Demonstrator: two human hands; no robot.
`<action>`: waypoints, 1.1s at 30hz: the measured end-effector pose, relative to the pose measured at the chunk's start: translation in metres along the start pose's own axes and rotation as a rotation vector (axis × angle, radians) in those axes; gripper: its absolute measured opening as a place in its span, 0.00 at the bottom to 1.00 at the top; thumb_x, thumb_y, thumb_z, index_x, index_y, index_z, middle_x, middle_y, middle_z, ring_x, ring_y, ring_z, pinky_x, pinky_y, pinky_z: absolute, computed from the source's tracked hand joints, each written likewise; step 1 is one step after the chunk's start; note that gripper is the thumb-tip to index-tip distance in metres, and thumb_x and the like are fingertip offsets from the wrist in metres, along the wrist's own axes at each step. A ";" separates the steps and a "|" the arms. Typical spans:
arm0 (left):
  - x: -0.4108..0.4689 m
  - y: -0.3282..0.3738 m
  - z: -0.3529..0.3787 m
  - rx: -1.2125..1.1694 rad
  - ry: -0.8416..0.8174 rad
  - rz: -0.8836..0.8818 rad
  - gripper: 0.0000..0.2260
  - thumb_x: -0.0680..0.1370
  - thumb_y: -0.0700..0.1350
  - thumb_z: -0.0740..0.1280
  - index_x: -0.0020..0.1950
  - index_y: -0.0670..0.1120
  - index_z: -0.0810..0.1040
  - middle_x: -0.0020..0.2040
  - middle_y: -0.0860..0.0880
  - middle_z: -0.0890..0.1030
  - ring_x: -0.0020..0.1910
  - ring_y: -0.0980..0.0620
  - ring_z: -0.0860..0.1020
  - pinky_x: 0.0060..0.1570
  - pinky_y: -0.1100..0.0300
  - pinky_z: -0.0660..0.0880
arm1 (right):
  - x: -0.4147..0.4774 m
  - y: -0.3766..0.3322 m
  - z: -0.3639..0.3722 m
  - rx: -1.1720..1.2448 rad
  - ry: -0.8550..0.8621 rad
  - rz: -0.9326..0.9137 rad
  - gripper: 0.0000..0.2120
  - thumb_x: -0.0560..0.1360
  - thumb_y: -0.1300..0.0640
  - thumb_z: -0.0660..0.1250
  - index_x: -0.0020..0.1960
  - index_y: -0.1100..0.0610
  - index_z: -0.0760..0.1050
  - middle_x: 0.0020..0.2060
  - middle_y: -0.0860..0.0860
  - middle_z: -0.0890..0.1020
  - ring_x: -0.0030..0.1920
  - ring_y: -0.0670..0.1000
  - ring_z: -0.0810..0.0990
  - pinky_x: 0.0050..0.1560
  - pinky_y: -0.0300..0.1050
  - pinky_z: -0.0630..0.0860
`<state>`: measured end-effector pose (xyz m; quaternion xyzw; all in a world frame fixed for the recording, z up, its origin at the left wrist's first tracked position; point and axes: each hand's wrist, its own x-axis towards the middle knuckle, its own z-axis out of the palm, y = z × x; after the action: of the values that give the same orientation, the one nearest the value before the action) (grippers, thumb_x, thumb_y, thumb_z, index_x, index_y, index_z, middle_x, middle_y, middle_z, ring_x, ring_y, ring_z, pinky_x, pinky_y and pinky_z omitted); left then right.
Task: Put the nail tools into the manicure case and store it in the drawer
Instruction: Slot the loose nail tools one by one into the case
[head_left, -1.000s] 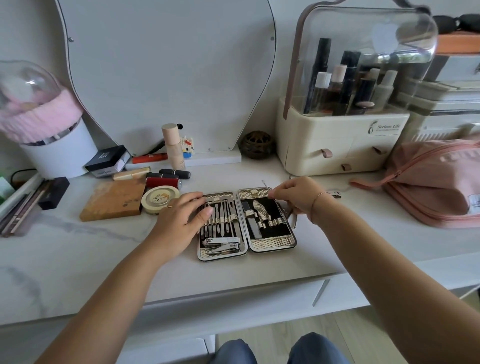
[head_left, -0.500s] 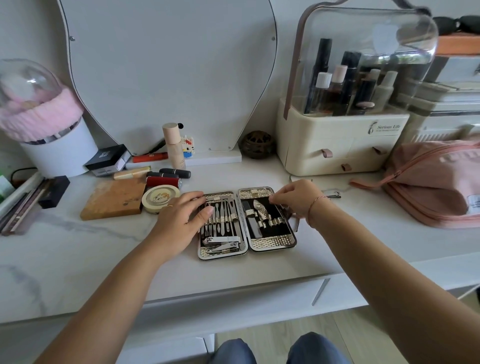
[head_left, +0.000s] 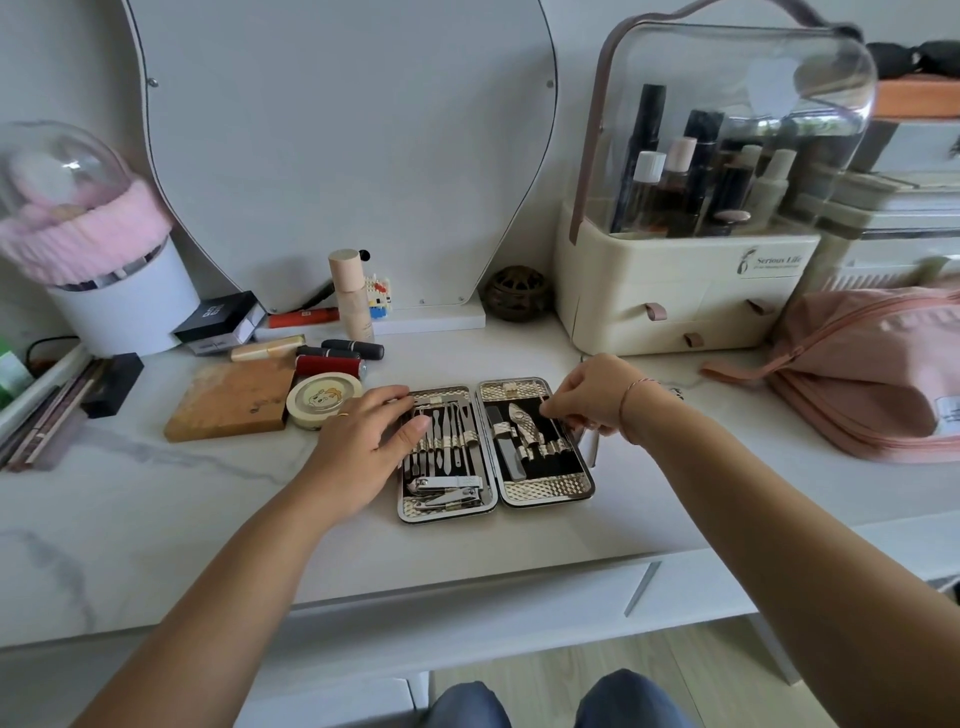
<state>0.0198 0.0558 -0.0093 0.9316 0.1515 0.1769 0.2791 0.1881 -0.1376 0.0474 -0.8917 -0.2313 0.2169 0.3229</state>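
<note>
Two hands meet one open manicure case (head_left: 545, 491). Its left half bears the left hand (head_left: 363, 447), fingers slack; the right hand (head_left: 592, 400) pinches one thin tool (head_left: 595, 453).

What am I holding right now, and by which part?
The right hand pinches a thin tool over the case's right half; the grip is hidden. The left hand holds nothing, resting flat on the left half.
</note>
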 end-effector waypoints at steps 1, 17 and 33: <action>0.000 0.000 0.000 -0.002 0.000 0.000 0.30 0.73 0.62 0.53 0.69 0.46 0.70 0.70 0.54 0.68 0.69 0.53 0.63 0.67 0.59 0.57 | -0.002 -0.001 0.000 -0.056 -0.005 -0.010 0.08 0.69 0.58 0.70 0.37 0.63 0.80 0.24 0.52 0.75 0.23 0.50 0.65 0.26 0.37 0.64; -0.001 0.000 0.000 -0.008 0.001 0.005 0.30 0.74 0.62 0.54 0.69 0.46 0.70 0.69 0.55 0.68 0.69 0.54 0.64 0.68 0.57 0.59 | -0.020 0.026 0.002 -0.245 0.012 -0.416 0.12 0.78 0.57 0.61 0.57 0.47 0.79 0.32 0.54 0.76 0.27 0.41 0.72 0.30 0.29 0.65; -0.002 0.001 0.000 -0.027 -0.001 -0.002 0.29 0.74 0.61 0.54 0.69 0.47 0.70 0.69 0.55 0.68 0.69 0.55 0.64 0.69 0.57 0.59 | -0.029 0.053 0.004 -0.336 0.106 -0.578 0.14 0.78 0.50 0.59 0.62 0.45 0.76 0.41 0.48 0.67 0.39 0.39 0.69 0.42 0.24 0.63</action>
<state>0.0180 0.0547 -0.0093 0.9277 0.1498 0.1784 0.2918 0.1775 -0.1882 0.0159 -0.8402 -0.4897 0.0284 0.2311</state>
